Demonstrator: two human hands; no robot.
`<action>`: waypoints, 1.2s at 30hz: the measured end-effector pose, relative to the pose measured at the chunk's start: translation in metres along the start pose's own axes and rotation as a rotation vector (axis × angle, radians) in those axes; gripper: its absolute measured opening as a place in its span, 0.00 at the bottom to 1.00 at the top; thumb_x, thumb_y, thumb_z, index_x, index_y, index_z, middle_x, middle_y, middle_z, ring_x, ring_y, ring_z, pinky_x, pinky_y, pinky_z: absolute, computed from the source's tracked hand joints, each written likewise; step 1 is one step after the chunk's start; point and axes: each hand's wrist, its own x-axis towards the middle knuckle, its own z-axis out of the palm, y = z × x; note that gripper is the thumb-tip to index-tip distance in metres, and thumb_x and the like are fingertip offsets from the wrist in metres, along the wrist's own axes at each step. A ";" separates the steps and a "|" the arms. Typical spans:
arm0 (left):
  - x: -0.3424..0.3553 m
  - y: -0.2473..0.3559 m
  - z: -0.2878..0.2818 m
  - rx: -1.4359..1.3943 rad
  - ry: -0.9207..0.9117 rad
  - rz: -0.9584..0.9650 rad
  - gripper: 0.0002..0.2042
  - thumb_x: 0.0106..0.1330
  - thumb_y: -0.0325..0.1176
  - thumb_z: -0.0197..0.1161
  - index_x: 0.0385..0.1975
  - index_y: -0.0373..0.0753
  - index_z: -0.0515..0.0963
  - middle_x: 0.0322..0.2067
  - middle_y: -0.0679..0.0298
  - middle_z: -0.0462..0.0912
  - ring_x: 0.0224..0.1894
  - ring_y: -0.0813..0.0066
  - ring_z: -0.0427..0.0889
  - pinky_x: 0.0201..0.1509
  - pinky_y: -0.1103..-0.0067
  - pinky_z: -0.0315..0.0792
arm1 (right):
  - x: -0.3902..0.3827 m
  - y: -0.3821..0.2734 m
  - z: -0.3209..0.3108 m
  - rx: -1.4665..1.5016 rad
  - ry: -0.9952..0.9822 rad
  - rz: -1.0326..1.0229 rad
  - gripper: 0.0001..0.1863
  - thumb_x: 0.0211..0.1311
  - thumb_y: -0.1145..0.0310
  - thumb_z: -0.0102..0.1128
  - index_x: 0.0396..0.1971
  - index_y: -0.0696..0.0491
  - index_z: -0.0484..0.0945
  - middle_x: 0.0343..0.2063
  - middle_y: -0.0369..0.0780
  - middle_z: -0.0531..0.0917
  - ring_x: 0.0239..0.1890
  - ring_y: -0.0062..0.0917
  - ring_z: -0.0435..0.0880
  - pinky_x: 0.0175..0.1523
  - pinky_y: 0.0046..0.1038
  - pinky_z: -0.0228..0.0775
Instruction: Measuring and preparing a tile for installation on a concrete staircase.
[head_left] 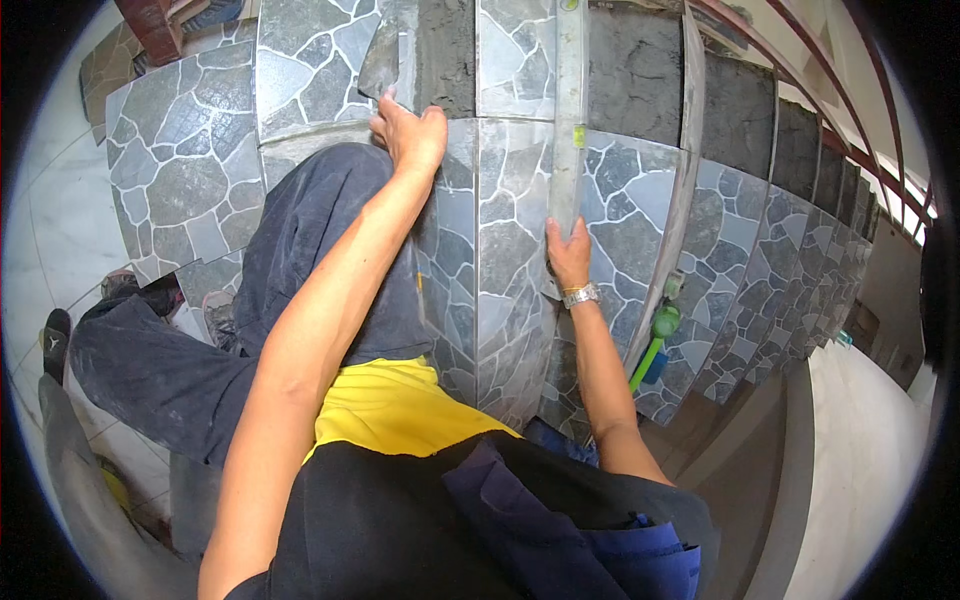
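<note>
My left hand [412,135] is closed around a trowel whose handle is mostly hidden in it. The trowel's dark, pointed blade [380,62] lies at the edge of a strip of wet grey mortar [446,60], beside a stone-patterned tile [310,60]. My right hand [570,258], with a metal watch at the wrist, grips the near end of a long silver spirit level [567,180]. Green vials show along the level. It stretches away from me across a narrow tile [516,60] and the stone-patterned tiles nearer me.
A green tool [665,322] with a lime handle lies on tiled steps [725,230] to my right. Bare grey cement [635,90] lies beyond the level. A reddish-brown metal railing [800,60] curves along the far right. Pale floor tiles [60,220] are at the left.
</note>
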 end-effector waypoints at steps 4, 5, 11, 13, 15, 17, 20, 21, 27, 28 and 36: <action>0.007 0.009 0.001 -0.026 0.167 0.803 0.34 0.56 0.24 0.58 0.68 0.36 0.63 0.63 0.45 0.65 0.67 0.44 0.63 0.72 0.58 0.57 | 0.014 0.001 0.016 -0.005 0.079 -0.025 0.21 0.66 0.58 0.64 0.43 0.62 0.75 0.39 0.57 0.84 0.43 0.52 0.84 0.47 0.46 0.74; 0.004 0.013 -0.004 -0.047 0.138 1.083 0.32 0.56 0.23 0.58 0.66 0.35 0.65 0.60 0.44 0.68 0.65 0.44 0.65 0.71 0.58 0.58 | 0.019 0.001 0.020 -0.018 0.090 -0.030 0.21 0.66 0.58 0.64 0.42 0.62 0.75 0.39 0.58 0.84 0.43 0.54 0.84 0.47 0.46 0.74; -0.080 -0.001 -0.016 0.126 -0.444 1.060 0.25 0.67 0.28 0.60 0.65 0.35 0.68 0.50 0.47 0.76 0.52 0.51 0.77 0.61 0.64 0.71 | -0.010 -0.038 0.032 0.121 0.031 -0.124 0.23 0.64 0.59 0.65 0.50 0.63 0.75 0.40 0.56 0.84 0.45 0.51 0.84 0.52 0.42 0.75; -0.096 -0.010 -0.015 0.286 -0.464 0.888 0.34 0.65 0.41 0.67 0.67 0.32 0.64 0.55 0.39 0.74 0.57 0.44 0.75 0.65 0.62 0.68 | -0.016 -0.075 0.043 0.321 -0.036 -0.160 0.23 0.64 0.61 0.65 0.52 0.63 0.75 0.41 0.54 0.84 0.45 0.46 0.84 0.53 0.40 0.75; -0.111 -0.002 -0.022 0.424 -0.486 0.844 0.38 0.61 0.44 0.70 0.67 0.29 0.63 0.52 0.36 0.76 0.56 0.44 0.77 0.63 0.60 0.70 | -0.019 -0.099 0.035 0.517 -0.101 -0.189 0.24 0.63 0.64 0.65 0.54 0.62 0.75 0.41 0.51 0.84 0.46 0.41 0.85 0.53 0.37 0.76; -0.100 0.016 -0.034 0.304 -0.665 0.715 0.35 0.61 0.34 0.67 0.69 0.31 0.64 0.45 0.43 0.84 0.47 0.54 0.85 0.51 0.63 0.79 | -0.021 -0.109 0.019 0.585 -0.331 -0.459 0.22 0.63 0.68 0.65 0.55 0.61 0.76 0.43 0.45 0.84 0.47 0.30 0.84 0.52 0.34 0.76; -0.074 0.031 -0.079 0.559 -0.589 0.785 0.32 0.62 0.28 0.63 0.69 0.37 0.67 0.48 0.46 0.84 0.46 0.59 0.86 0.50 0.66 0.80 | -0.021 -0.128 -0.026 0.462 -0.220 -0.434 0.21 0.61 0.70 0.65 0.55 0.59 0.78 0.46 0.45 0.82 0.48 0.33 0.83 0.56 0.32 0.75; -0.087 0.048 -0.102 0.569 -0.619 0.792 0.31 0.62 0.26 0.62 0.69 0.40 0.68 0.48 0.47 0.84 0.46 0.59 0.86 0.51 0.66 0.79 | -0.017 -0.124 -0.034 0.383 -0.054 -0.434 0.22 0.60 0.71 0.65 0.55 0.58 0.79 0.47 0.45 0.82 0.50 0.35 0.83 0.57 0.33 0.74; -0.136 0.110 -0.236 0.855 -0.612 1.181 0.33 0.55 0.14 0.60 0.64 0.45 0.75 0.50 0.50 0.83 0.52 0.49 0.81 0.60 0.64 0.73 | -0.009 -0.143 -0.085 -0.062 0.374 -0.720 0.38 0.53 0.67 0.74 0.67 0.49 0.71 0.62 0.46 0.73 0.64 0.43 0.72 0.70 0.44 0.61; -0.136 0.117 -0.252 0.866 -0.622 1.234 0.32 0.56 0.13 0.60 0.63 0.46 0.76 0.49 0.50 0.84 0.51 0.49 0.81 0.59 0.63 0.73 | -0.011 -0.147 -0.086 -0.197 0.377 -0.765 0.42 0.52 0.64 0.76 0.69 0.49 0.69 0.63 0.46 0.71 0.64 0.43 0.71 0.72 0.45 0.57; -0.131 0.125 -0.249 1.115 -0.793 1.405 0.30 0.50 0.12 0.63 0.53 0.49 0.82 0.38 0.62 0.84 0.43 0.58 0.78 0.50 0.67 0.74 | -0.062 -0.128 -0.066 -0.271 -0.275 -0.699 0.29 0.54 0.60 0.74 0.56 0.53 0.76 0.50 0.45 0.80 0.54 0.41 0.78 0.58 0.42 0.68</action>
